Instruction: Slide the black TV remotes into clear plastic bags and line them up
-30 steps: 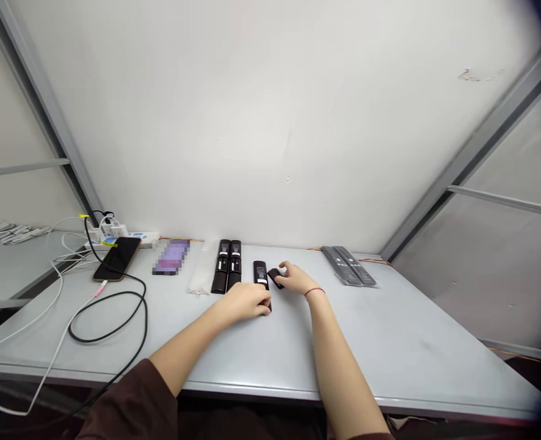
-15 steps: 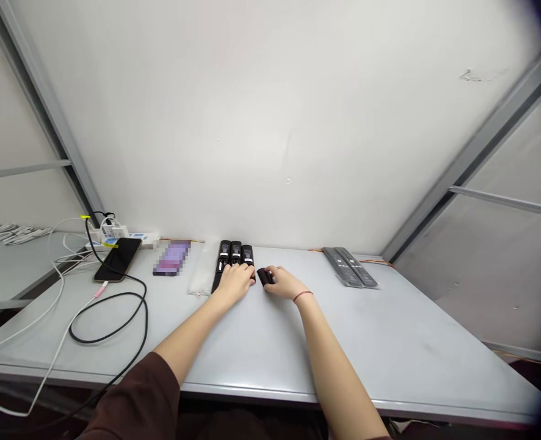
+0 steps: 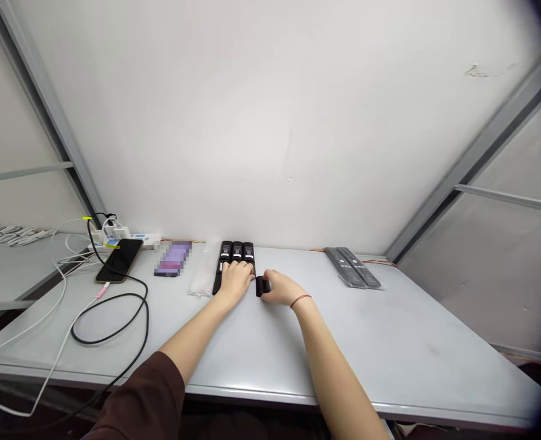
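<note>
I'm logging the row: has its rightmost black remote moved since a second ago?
Yes: judged against the wrapped remotes, the row's rightmost black remote has shifted left and toward the back wall, now lying beside the other black remotes.

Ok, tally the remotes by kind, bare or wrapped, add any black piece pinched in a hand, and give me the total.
Bare remotes: 3
Wrapped remotes: 2
Black piece in the right hand: 1
Total: 6
</note>
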A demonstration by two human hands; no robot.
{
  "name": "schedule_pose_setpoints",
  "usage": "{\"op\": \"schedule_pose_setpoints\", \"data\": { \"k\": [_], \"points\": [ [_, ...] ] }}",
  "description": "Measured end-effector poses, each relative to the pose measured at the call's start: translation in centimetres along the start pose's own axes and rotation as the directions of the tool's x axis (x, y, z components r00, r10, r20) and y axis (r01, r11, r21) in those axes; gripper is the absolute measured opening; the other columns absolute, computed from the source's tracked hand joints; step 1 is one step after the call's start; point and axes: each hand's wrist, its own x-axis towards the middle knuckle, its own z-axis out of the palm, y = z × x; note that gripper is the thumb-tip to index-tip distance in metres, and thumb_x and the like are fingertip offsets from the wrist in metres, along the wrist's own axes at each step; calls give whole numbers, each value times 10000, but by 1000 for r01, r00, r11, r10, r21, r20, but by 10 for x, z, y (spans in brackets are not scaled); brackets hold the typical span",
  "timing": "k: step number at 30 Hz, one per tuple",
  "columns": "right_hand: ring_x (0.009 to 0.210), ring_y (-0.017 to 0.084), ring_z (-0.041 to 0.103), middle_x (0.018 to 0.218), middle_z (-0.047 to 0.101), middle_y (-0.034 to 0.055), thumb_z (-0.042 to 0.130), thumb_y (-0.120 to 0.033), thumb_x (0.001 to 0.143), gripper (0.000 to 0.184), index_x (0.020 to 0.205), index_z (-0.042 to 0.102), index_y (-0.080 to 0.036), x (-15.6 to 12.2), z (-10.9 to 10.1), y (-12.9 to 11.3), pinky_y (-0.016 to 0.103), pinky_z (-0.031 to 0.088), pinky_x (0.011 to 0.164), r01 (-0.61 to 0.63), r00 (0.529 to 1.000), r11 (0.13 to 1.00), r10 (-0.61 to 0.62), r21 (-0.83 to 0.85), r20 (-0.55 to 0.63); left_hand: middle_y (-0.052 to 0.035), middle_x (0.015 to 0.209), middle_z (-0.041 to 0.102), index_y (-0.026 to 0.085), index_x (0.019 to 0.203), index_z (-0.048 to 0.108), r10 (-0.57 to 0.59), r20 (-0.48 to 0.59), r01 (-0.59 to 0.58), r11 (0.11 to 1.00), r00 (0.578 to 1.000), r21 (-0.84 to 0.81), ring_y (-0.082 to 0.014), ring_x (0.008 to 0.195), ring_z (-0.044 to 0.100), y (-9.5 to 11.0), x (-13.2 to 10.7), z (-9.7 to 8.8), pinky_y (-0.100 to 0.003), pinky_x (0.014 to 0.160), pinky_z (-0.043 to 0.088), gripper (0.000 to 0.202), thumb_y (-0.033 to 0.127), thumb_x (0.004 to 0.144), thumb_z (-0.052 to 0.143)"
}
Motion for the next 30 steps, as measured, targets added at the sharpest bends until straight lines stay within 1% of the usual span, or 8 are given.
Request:
{"op": "schedule_pose_setpoints", "data": {
  "k": [4, 9, 11, 14, 17, 21, 25, 30],
  "points": [
    [760, 165, 536, 934, 616, 77, 659, -151, 639, 329, 959, 582, -141, -4, -3, -3, 244, 373, 617, -6, 1000, 1000, 6, -3, 23, -57, 998, 639, 209, 944, 615, 2, 7, -2, 1000, 1000, -7, -231, 966, 530, 1, 1, -6, -377, 835, 337, 169, 314, 884, 496],
    [770, 168, 552, 936, 627, 74, 676, -194, 630, 386, 1005, 599, -146, -7, -3, -4, 233, 378, 594, -6, 999, 1000, 6, 0, 52, -65, 1114, 593, 215, 1050, 607, -66, 19, 66, 997, 998, -47, -234, 1041, 508, -13, -5, -43, -346, 870, 383, 254, 340, 891, 453],
    [765, 171, 557, 926, 629, 72, 687, -213, 621, 394, 1002, 607, -150, -7, -1, -5, 230, 374, 577, -3, 999, 1000, 3, -1, 51, -70, 1120, 582, 213, 1072, 607, -97, 87, 104, 992, 991, -71, -231, 1051, 511, -22, -12, -59, -339, 901, 387, 268, 299, 893, 427],
    [749, 171, 563, 902, 642, 68, 682, -212, 625, 388, 1005, 622, -157, -7, 1, -8, 235, 377, 579, 18, 999, 1000, -18, 1, 43, -64, 1132, 567, 245, 1116, 601, -78, 279, 114, 987, 957, -113, -234, 1071, 511, -28, -23, -73, -331, 910, 400, 298, 252, 847, 473],
    [737, 173, 571, 874, 655, 62, 654, -201, 652, 362, 1011, 641, -161, -8, 3, -12, 246, 387, 595, 43, 999, 999, -43, -3, 29, -75, 1155, 544, 254, 1150, 588, -97, 393, 147, 984, 914, -101, -259, 1081, 503, -26, -28, -73, -336, 879, 426, 396, 246, 754, 585],
    [832, 184, 583, 1006, 641, 72, 635, -191, 680, 368, 1047, 656, -186, -6, 7, -15, 253, 405, 673, 84, 996, 996, -84, -12, -1, -78, 1153, 531, 250, 1147, 591, -95, 442, 142, 987, 892, -74, -270, 1083, 488, -18, -28, -67, -337, 874, 431, 455, 219, 694, 626],
    [849, 193, 589, 1014, 640, 73, 638, -216, 700, 342, 1040, 668, -206, -2, 12, -17, 256, 411, 690, 94, 995, 996, -94, -9, -25, -80, 1154, 525, 253, 1155, 580, -106, 448, 135, 990, 888, -33, -277, 1093, 466, -17, -28, -63, -341, 874, 428, 456, 199, 703, 612],
    [815, 211, 593, 953, 665, 74, 601, -212, 725, 286, 1002, 669, -196, 1, 13, -16, 282, 409, 668, 88, 995, 996, -88, 0, -39, -92, 1139, 533, 248, 1129, 586, -93, 404, 113, 993, 910, -27, -278, 1065, 475, -20, -29, -60, -340, 845, 429, 418, 164, 720, 582]
  ]
}}
